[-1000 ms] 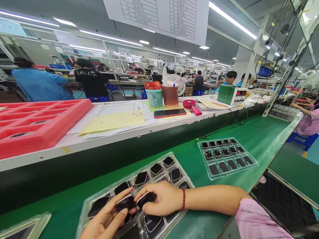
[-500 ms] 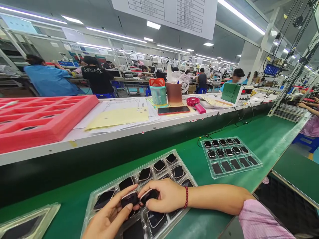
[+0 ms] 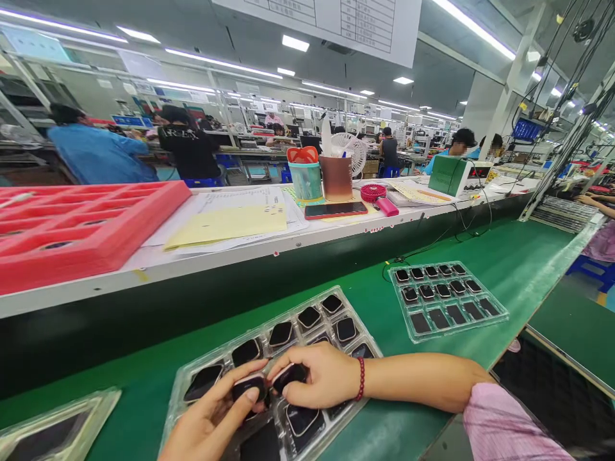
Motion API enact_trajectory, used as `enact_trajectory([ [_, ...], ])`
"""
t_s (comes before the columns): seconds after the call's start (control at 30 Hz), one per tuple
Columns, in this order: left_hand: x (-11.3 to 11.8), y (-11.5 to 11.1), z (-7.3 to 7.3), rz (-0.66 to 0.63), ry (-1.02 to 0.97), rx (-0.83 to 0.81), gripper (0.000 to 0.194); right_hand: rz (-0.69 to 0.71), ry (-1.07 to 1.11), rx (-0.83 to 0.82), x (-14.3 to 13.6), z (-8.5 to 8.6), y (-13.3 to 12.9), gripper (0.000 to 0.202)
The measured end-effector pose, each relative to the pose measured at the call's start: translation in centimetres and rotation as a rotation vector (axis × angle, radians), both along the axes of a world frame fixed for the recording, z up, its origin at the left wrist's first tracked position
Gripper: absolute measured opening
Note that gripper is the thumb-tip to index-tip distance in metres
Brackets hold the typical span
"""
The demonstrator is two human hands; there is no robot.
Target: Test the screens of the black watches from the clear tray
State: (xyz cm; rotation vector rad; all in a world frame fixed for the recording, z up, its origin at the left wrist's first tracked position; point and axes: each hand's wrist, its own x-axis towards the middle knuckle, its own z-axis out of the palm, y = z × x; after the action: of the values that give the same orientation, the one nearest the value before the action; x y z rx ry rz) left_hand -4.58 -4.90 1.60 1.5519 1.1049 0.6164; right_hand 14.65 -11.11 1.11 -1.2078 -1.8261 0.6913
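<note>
Two small dark glossy parts are held over the near clear blister tray (image 3: 358,333), which lies on the green belt (image 3: 480,256) at about 6 o'clock in the head view. The left hand (image 3: 211,426) is pinched on the left part (image 3: 248,386), its thumb laid over the front edge and its fingers along the side; the right hand (image 3: 323,378) is closed in a fingertip grip on the right part (image 3: 289,373), the two parts being almost touching. Each part is a rounded rectangle with a black, mirror-like face and what looks like a paler rim, and matching pieces (image 3: 280,333) are seated one to a pocket in the tray. They are judged to be light, stiff and smooth, so slipping is likely if the flat face is squeezed, and the shiny face is probably marked easily; hold is best taken by the edges, at opposite sides, with the face left untouched. The tray itself appears thin and flexible, and could shift if pressed. A second clear tray (image 3: 494,314), part filled, lies at 2 o'clock on the belt, well apart. Beyond it, at 12 o'clock, a white desk (image 3: 288,243) carries a red foam tray (image 3: 96,250), yellow papers (image 3: 230,224) and a phone (image 3: 335,210).
</note>
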Motion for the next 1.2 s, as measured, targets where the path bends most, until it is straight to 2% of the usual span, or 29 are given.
enact_trajectory([
  [0.27, 0.5, -0.5, 0.8, 0.038, 0.008, 0.03, 0.069, 0.063, 0.132, 0.007, 0.1, 0.1, -0.2, 0.024],
  [0.43, 0.3, -0.3, 0.4, 0.015, -0.002, 0.015, 0.068, 0.094, 0.172, -0.114, 0.1, 0.0, -0.1, 0.025],
  [0.6, 0.0, 0.2, 0.0, 0.01, -0.027, 0.017, 0.07, 0.029, 0.134, -0.004, 0.1, -0.2, 0.0, 0.025],
  [0.73, 0.1, 0.0, 0.1, -0.012, -0.032, 0.02, 0.075, -0.019, 0.057, -0.033, 0.0, -0.5, 0.2, 0.034],
  [0.87, 0.0, -0.2, 0.0, 0.011, -0.042, 0.063, 0.078, -0.016, 0.043, -0.028, -0.1, -0.7, 0.3, 0.034],
  [1.1, -0.4, 0.3, -0.3, -0.037, 0.01, 0.053, 0.061, 0.055, 0.201, -0.011, -0.1, -0.4, 0.0, 0.024],
  [1.2, -0.5, 0.5, -0.6, -0.036, -0.032, 0.031, 0.059, 0.05, 0.191, -0.021, -0.1, -0.4, 0.0, 0.024],
])
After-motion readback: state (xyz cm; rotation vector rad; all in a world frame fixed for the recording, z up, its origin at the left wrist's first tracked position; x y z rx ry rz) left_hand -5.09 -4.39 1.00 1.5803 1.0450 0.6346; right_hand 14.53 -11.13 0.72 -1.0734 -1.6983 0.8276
